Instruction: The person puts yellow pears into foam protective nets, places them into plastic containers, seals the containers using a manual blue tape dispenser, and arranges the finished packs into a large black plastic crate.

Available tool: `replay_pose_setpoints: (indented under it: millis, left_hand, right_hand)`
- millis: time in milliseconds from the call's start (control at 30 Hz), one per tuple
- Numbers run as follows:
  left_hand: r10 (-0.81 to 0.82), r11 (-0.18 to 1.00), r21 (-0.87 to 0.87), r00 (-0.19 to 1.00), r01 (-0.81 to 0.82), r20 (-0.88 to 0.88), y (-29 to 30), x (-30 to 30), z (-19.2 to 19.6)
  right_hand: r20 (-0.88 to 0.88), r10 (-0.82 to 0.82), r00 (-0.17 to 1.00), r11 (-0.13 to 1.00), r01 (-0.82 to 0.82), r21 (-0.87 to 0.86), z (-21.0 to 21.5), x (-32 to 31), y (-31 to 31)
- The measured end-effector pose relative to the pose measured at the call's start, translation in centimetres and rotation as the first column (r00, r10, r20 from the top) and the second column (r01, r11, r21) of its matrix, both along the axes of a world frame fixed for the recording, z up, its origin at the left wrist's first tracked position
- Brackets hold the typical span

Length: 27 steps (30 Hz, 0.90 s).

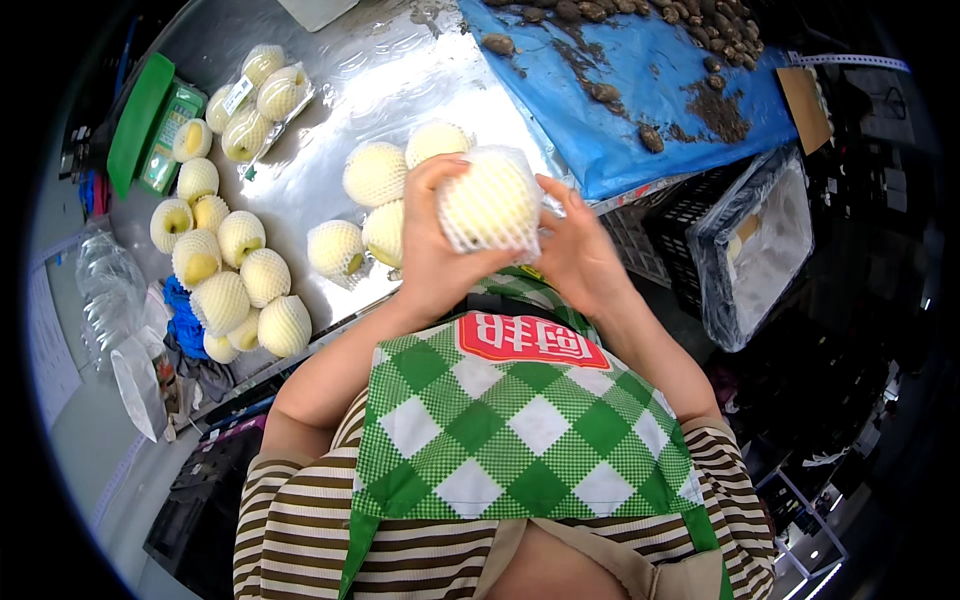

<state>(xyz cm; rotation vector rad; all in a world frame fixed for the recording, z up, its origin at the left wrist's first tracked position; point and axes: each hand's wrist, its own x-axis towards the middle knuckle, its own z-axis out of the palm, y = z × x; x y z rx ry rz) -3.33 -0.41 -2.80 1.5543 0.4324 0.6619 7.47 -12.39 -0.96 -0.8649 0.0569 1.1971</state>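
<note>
In front of my chest, my left hand [437, 235] grips a pale yellow-green round fruit [488, 200] in a white foam net. Shiny clear plastic film seems to lie around it. My right hand [580, 245] is at the fruit's right side, its fingers curled at a bit of clear film [552, 204]; its fingertips are partly hidden. Just beyond my left hand, several similar netted fruits [375, 174] rest on the metal tabletop [330, 120]. Another netted fruit [336, 248] sits nearer the table's edge.
More netted fruits [220, 302] crowd the table's left side. Behind them are a clear-wrapped fruit pack [262, 98] and a green container [150, 125]. At the far right, a blue sheet [590, 130] bears soil-covered tubers [715, 30]. A lined black crate [755, 250] stands to my right.
</note>
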Motion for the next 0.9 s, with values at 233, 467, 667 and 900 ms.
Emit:
replay_pose_setpoints:
  millis: [233,467,667,900]
  left_hand:
    - [0.037,0.856,0.516,0.999,-0.04,0.015,0.3,-0.3,-1.7]
    - [-0.006,0.781,0.622,0.996,-0.048,0.084,1.1,-0.9,-1.3]
    - [0.17,0.968,0.206,0.98,-0.145,-0.108,4.3,-5.0,-3.6]
    - [0.119,0.729,0.655,0.906,0.198,-0.406,4.7,-7.1,-6.8]
  right_hand:
    - [-0.111,0.117,0.987,0.992,-0.12,-0.022,0.2,-2.3,2.1]
    - [-0.042,0.093,0.995,0.995,-0.091,0.049,0.4,-2.6,2.8]
    - [0.598,0.236,0.766,0.955,-0.069,-0.289,-3.5,3.0,0.3]
    - [0.759,0.646,0.083,0.755,-0.212,-0.62,-5.9,-0.2,3.3]
